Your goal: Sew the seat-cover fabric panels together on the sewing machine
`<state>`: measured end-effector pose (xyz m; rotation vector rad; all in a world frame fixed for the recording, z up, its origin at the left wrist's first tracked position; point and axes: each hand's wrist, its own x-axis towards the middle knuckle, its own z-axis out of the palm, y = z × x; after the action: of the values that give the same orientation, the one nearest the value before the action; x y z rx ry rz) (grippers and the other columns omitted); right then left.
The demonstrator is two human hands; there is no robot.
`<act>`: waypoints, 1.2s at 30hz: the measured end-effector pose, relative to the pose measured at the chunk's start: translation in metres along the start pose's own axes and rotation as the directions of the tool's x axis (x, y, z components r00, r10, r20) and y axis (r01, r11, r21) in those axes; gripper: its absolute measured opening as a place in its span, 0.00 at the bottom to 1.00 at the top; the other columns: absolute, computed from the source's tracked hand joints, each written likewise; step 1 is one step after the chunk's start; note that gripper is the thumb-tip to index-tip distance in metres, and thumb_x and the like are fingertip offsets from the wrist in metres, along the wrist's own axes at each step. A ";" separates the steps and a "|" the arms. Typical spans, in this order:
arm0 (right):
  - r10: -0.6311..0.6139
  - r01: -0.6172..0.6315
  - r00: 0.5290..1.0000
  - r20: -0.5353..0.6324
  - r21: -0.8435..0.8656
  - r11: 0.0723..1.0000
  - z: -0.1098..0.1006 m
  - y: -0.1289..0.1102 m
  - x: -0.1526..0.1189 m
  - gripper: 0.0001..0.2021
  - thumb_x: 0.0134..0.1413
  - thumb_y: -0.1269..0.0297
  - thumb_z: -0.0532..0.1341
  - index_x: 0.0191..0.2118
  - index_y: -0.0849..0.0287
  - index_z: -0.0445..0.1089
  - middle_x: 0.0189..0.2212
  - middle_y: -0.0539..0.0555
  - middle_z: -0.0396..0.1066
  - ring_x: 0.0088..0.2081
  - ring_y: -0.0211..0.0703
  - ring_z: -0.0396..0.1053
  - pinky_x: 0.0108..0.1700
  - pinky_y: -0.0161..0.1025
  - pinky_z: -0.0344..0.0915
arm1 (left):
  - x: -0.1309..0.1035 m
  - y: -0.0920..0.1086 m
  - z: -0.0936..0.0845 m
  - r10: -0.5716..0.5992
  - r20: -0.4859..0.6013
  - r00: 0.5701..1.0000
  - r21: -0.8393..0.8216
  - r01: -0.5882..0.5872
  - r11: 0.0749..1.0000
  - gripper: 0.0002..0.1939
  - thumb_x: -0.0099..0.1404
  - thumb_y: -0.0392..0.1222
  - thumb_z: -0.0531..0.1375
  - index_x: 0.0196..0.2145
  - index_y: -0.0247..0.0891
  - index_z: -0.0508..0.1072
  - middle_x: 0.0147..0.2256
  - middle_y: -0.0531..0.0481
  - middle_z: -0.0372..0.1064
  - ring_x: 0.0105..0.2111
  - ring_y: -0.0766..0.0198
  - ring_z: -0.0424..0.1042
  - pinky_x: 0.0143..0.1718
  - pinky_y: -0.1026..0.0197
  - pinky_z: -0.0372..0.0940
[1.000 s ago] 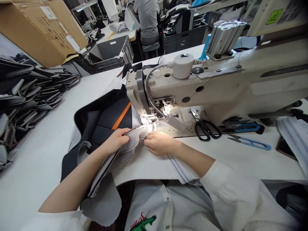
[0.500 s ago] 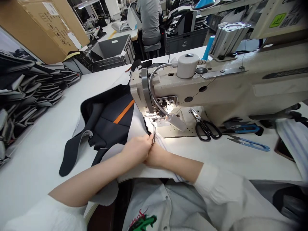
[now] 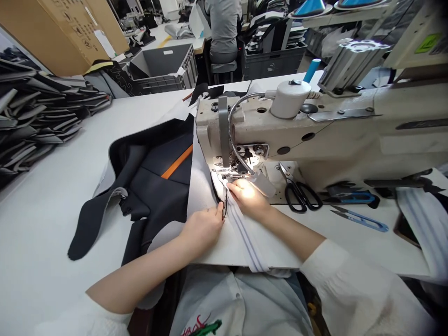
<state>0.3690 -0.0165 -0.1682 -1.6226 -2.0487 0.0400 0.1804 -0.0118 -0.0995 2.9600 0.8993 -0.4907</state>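
A dark padded fabric piece (image 3: pixel 157 186) with an orange stripe and a pale grey backing lies left of the sewing machine (image 3: pixel 315 135). My left hand (image 3: pixel 203 231) is closed, its fingertips pinching the piece's dark edge below the needle area. A white strip with blue lines (image 3: pixel 243 233) runs from the presser foot (image 3: pixel 231 176) to the table's front edge. Just before the foot, my right hand (image 3: pixel 250 198) pinches the strip's upper end, lit by the machine lamp (image 3: pixel 262 184). What lies under its fingers is partly hidden.
Black-handled scissors (image 3: pixel 299 191) rest by the machine base, with blue thread snips (image 3: pixel 364 219) to their right. Stacked fabric pieces (image 3: pixel 38 107) fill the left side. Behind the table stand a grey crate (image 3: pixel 164 65), a cardboard box (image 3: pixel 70 32) and a seated person (image 3: pixel 224 32).
My hands were together below the foot; now they are apart. The right hand has moved up and right to the presser foot, uncovering the striped strip; the left stays low. The view has shifted slightly.
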 end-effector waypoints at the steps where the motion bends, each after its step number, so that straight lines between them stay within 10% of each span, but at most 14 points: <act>1: -0.007 0.008 1.000 0.015 -0.008 1.000 0.004 -0.003 0.000 0.15 0.62 0.67 0.47 0.46 0.63 0.67 0.33 0.57 0.69 0.33 0.43 0.65 0.37 0.38 0.63 | 0.000 0.000 0.002 -0.009 -0.007 1.000 -0.002 0.009 1.000 0.24 0.68 0.39 0.46 0.59 0.26 0.58 0.36 0.38 0.71 0.32 0.57 0.73 0.27 0.61 0.66; 23: 0.148 -0.147 0.988 0.043 -0.019 0.989 -0.006 -0.001 -0.003 0.17 0.61 0.65 0.50 0.53 0.61 0.66 0.42 0.60 0.70 0.41 0.47 0.68 0.49 0.44 0.61 | 0.049 -0.007 -0.004 -0.153 -0.091 0.984 -0.055 0.148 0.987 0.23 0.68 0.38 0.46 0.58 0.27 0.60 0.35 0.39 0.70 0.34 0.56 0.72 0.29 0.60 0.66; 29: 0.185 -0.178 0.982 -0.020 0.191 0.965 -0.022 -0.008 -0.017 0.16 0.62 0.64 0.48 0.51 0.56 0.67 0.43 0.54 0.71 0.43 0.44 0.69 0.47 0.41 0.65 | 0.015 -0.014 -0.006 -0.066 -0.168 0.984 0.005 0.068 0.998 0.24 0.64 0.36 0.49 0.57 0.33 0.60 0.45 0.38 0.66 0.41 0.54 0.68 0.36 0.55 0.66; 33: -0.053 0.056 0.998 -0.020 0.219 0.974 -0.029 -0.021 -0.012 0.18 0.59 0.62 0.54 0.54 0.56 0.64 0.49 0.56 0.66 0.50 0.44 0.64 0.49 0.39 0.62 | -0.027 -0.031 -0.004 -0.061 -0.313 0.948 0.114 0.101 0.988 0.28 0.61 0.31 0.50 0.59 0.36 0.58 0.58 0.36 0.54 0.55 0.46 0.57 0.51 0.45 0.59; 36: -0.199 0.198 0.980 0.021 0.035 0.980 -0.025 -0.031 -0.001 0.11 0.57 0.63 0.57 0.44 0.58 0.69 0.42 0.56 0.68 0.45 0.46 0.64 0.45 0.41 0.59 | -0.036 -0.033 -0.011 -0.044 -0.171 0.984 0.125 0.066 0.990 0.23 0.62 0.27 0.46 0.54 0.34 0.64 0.46 0.38 0.67 0.44 0.53 0.67 0.43 0.51 0.65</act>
<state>0.3512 -0.0334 -0.1370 -1.3976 -2.2071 0.0232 0.1377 -0.0023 -0.0754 3.1418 1.0032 -0.3163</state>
